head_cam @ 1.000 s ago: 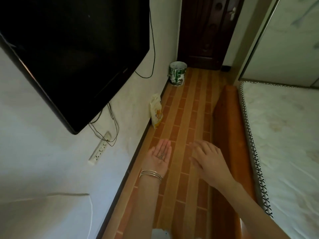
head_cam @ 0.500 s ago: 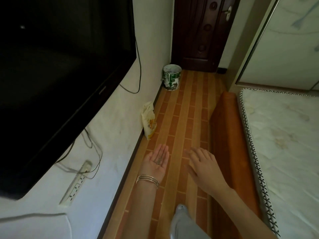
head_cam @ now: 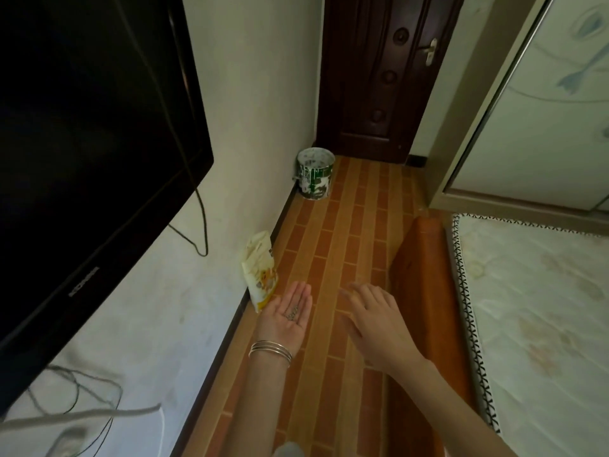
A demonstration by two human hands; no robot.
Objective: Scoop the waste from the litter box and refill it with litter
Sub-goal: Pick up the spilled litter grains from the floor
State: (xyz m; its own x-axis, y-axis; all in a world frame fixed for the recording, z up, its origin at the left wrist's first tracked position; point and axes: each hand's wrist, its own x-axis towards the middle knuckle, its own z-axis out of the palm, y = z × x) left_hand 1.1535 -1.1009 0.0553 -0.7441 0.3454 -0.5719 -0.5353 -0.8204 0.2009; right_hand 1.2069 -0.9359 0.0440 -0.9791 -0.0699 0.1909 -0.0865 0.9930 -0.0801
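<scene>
My left hand [head_cam: 287, 316] is held out flat, palm up, with a small heap of grey granules [head_cam: 292, 314] lying in the palm; silver bangles ring its wrist. My right hand [head_cam: 374, 321] hovers beside it, palm down, fingers spread and holding nothing. A white and yellow bag [head_cam: 260, 275] leans against the wall just beyond my left hand. Farther along the wall stands a green and white bucket [head_cam: 315, 174]. No litter box or scoop is in view.
A narrow strip of brick-patterned floor [head_cam: 333, 245] runs between the white wall and an orange bed frame [head_cam: 421, 278] with a mattress [head_cam: 540, 311]. A dark door [head_cam: 379, 77] closes the far end. A black television [head_cam: 82, 133] hangs at left, cables below.
I have walked forward along the passage: the bag and bucket are nearer and larger. Both hands keep the same pose, the left still carrying the granules.
</scene>
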